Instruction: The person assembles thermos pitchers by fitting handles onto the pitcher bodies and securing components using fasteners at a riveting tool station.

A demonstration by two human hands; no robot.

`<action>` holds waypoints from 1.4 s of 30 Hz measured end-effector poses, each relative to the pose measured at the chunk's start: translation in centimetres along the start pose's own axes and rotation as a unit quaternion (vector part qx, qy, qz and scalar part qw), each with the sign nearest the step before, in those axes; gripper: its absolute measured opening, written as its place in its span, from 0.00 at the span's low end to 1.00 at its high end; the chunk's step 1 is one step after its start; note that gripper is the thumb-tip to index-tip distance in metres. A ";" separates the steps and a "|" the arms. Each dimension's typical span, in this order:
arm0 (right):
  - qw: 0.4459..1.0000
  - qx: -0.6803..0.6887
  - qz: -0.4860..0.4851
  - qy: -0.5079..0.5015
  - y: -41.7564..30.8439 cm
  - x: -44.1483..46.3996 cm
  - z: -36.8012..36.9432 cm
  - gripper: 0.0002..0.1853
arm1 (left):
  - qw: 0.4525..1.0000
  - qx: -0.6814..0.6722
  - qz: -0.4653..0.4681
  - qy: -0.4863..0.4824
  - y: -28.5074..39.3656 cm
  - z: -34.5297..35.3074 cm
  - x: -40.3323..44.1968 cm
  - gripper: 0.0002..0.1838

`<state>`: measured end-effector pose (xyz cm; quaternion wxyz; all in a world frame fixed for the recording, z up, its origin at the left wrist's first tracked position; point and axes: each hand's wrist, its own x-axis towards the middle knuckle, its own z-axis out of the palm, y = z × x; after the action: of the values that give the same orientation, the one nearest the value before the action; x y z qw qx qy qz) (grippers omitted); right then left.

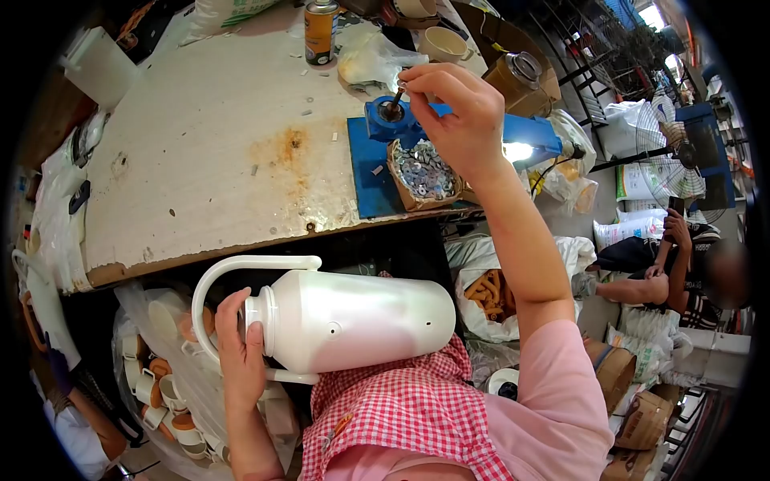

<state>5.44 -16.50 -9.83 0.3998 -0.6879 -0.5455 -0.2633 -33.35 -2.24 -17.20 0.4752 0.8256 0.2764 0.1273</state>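
A white plastic vacuum jug body (365, 317) lies on its side across my lap, its neck to the left. My left hand (241, 349) is wrapped round the neck, inside the large curved white handle (200, 301). My right hand (459, 108) is raised over the bench, thumb and forefinger pinched on a small shiny piece at the top of a dark upright rod (395, 103). The rod stands in a blue metal fixture (378, 120). Just below my right hand, a cardboard box of small metal pieces (425, 170) sits on a blue board (362, 172).
An orange spray can (320, 36), a plastic bag (370, 60) and a cream cup (445, 44) stand at the back of the worktable (200, 144). Bags of cups (180, 409) and orange parts (488, 293) flank my lap. A seated person (670, 264) is at right, near a fan (678, 148).
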 end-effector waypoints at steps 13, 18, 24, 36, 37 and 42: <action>0.987 -0.115 -0.110 0.021 0.2 -0.2 -0.2 0.05 | 1.000 0.001 -0.014 -0.007 0.7 -0.1 0.9 0.19; 0.947 0.084 0.305 -0.053 -5.4 -7.7 -5.2 0.06 | 0.982 -0.017 -0.041 0.185 -0.8 -4.5 -2.0 0.17; 0.683 0.526 0.492 -0.120 -12.0 -9.3 0.7 0.20 | 0.929 -0.040 -0.061 0.364 -1.1 -9.7 -0.5 0.22; 0.778 0.416 0.458 0.110 -2.3 -4.0 -2.9 0.25 | 0.948 -0.200 -0.003 0.245 6.1 -3.4 17.1 0.24; 0.784 0.397 0.462 0.121 -1.5 -4.2 -4.0 0.26 | 0.957 -0.174 0.053 0.228 6.1 -1.9 18.6 0.21; 0.800 0.336 0.471 0.155 4.3 -7.7 -8.3 0.26 | 0.970 -0.165 0.121 0.128 8.4 4.5 21.6 0.20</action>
<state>8.17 -27.94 -12.59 0.7598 -0.6328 -0.1390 0.0548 -10.76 3.70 -13.47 0.5467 0.7397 0.2078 0.3327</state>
